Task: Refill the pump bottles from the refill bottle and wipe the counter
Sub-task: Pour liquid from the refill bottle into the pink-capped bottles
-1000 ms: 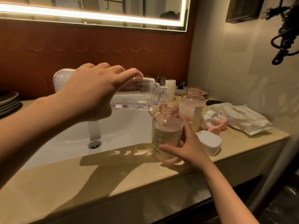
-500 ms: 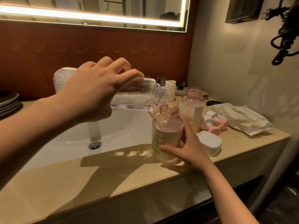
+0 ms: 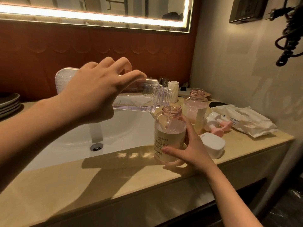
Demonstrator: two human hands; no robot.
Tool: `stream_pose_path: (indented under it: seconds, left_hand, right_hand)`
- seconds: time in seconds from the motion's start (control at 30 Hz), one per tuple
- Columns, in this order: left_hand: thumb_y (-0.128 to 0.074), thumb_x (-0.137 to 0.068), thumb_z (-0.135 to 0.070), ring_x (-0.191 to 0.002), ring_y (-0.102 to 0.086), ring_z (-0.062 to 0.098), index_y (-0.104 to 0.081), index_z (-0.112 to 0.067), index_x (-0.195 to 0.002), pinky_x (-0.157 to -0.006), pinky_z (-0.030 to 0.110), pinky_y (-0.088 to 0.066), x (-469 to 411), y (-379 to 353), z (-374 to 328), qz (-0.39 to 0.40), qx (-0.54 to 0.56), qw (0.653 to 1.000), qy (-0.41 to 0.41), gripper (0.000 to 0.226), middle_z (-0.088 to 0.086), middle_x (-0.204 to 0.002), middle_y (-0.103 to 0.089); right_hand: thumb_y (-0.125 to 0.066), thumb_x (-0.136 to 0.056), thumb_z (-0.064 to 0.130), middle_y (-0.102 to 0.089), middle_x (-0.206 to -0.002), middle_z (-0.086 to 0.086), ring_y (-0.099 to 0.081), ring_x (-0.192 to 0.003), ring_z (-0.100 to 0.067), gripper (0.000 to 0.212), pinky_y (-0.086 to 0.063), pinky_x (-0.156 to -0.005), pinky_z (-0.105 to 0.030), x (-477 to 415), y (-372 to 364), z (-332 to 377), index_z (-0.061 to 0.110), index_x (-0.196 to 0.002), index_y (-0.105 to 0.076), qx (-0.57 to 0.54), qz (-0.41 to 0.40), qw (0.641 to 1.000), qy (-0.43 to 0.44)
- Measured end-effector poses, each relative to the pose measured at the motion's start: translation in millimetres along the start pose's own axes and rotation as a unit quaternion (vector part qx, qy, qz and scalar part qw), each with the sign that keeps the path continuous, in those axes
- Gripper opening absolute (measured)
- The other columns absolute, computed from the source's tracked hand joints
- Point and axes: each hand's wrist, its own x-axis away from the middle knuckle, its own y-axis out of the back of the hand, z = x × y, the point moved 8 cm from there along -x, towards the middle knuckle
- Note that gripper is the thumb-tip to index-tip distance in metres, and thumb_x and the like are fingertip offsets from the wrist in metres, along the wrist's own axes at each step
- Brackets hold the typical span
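Refill bottle (image 3: pixel 136 102), gripped tilted by left hand (image 3: pixel 95 94), pours into pump bottle (image 3: pixel 168 136) that right hand (image 3: pixel 191 149) clasps.

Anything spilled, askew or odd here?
No spill shows: the stream from the refill bottle falls into the neck of the pump bottle. The pump heads lie on their sides beside the wipes pack, which fits a refill.

Backlit mirror (image 3: pixel 98 12) above red-brown wall (image 3: pixel 82 46)

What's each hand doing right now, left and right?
Left hand: grips the refill bottle, tilted and pouring.
Right hand: holds the pink pump bottle upright on the counter.
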Motion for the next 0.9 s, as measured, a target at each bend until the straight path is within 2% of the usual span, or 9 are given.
stream_pose_path:
  seconds: [0.13,0.23,0.53,0.73,0.8,0.9]
  left_hand:
    - [-0.085,-0.044,-0.008,-0.082,-0.05,0.031,-0.039,-0.022,-0.132,-0.055,0.038,-0.049,-0.8,0.8,-0.3,-0.001,-0.002,1.0,0.0,0.101,0.017,-0.115,-0.052]
    - [-0.085,-0.044,-0.008,-0.083,-0.051,0.032,-0.038,-0.022,-0.132,-0.055,0.037,-0.049,-1.3,1.1,-0.2,0.0,-0.002,1.0,0.001,0.101,0.017,-0.115,-0.053]
    - [-0.086,-0.044,-0.008,-0.082,-0.05,0.031,-0.039,-0.022,-0.132,-0.055,0.036,-0.048,-1.4,1.3,-0.3,0.002,-0.004,1.0,0.002,0.1,0.017,-0.114,-0.053]
    - [-0.085,-0.047,-0.009,-0.085,-0.051,0.031,-0.038,-0.024,-0.133,-0.059,0.036,-0.048,-1.8,0.7,0.6,0.006,-0.009,1.0,0.005,0.1,0.016,-0.116,-0.052]
    - [-0.085,-0.047,-0.009,-0.085,-0.051,0.031,-0.038,-0.024,-0.133,-0.059,0.036,-0.048,-1.9,1.2,1.0,0.004,-0.008,1.0,0.005,0.099,0.016,-0.117,-0.052]
    - [-0.085,-0.047,-0.008,-0.085,-0.051,0.031,-0.039,-0.023,-0.133,-0.06,0.035,-0.046,-1.9,1.2,0.5,0.002,-0.008,1.0,0.005,0.098,0.016,-0.116,-0.052]
  right_hand:
    - [-0.074,-0.047,0.063,-0.034,-0.126,0.039,-0.04,-0.123,0.003,0.095,-0.042,-0.101,-0.023,-0.4,-0.2,-0.1,0.062,-0.123,-0.018,0.003,-0.002,1.0,-0.004]
    - [-0.073,-0.046,0.065,-0.034,-0.126,0.039,-0.04,-0.125,0.001,0.095,-0.042,-0.103,-0.027,-0.6,-0.2,0.2,0.061,-0.124,-0.018,0.003,-0.001,1.0,-0.001]
    - [-0.073,-0.046,0.065,-0.035,-0.128,0.036,-0.041,-0.126,-0.001,0.096,-0.042,-0.104,-0.03,-0.3,-0.2,1.6,0.06,-0.125,-0.018,0.004,0.0,1.0,0.004]
    - [-0.075,-0.047,0.062,-0.036,-0.125,0.039,-0.041,-0.116,0.013,0.095,-0.043,-0.096,-0.014,-0.4,0.2,1.2,0.058,-0.126,-0.022,-0.006,-0.001,1.0,0.006]
    - [-0.081,-0.049,0.06,-0.035,-0.124,0.04,-0.039,-0.114,0.018,0.096,-0.041,-0.093,-0.009,-0.4,0.5,0.9,0.059,-0.124,-0.022,-0.006,0.0,1.0,0.007]
    - [-0.08,-0.053,0.051,-0.034,-0.124,0.039,-0.036,-0.114,0.02,0.093,-0.039,-0.093,-0.007,-0.2,0.6,1.2,0.059,-0.123,-0.02,-0.01,0.002,1.0,0.005]
